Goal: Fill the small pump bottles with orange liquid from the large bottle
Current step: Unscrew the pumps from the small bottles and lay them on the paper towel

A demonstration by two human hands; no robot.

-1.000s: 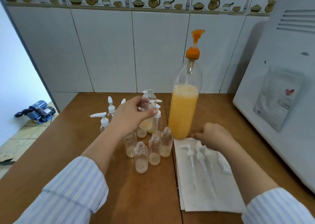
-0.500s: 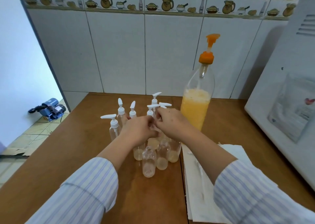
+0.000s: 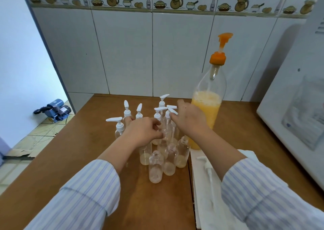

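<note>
Change: right hand has left the paper towel and now grips a white pump head.
Left hand: curled round a small bottle at the cluster's middle.
Large bottle: upright, just right of the cluster.
Writing: none readable.

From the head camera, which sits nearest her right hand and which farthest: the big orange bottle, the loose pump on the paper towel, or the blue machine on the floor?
1. Big orange bottle: right beside the right hand.
2. Loose pump: on the paper towel, nearer the camera.
3. Blue machine: far left, on the floor.
</note>
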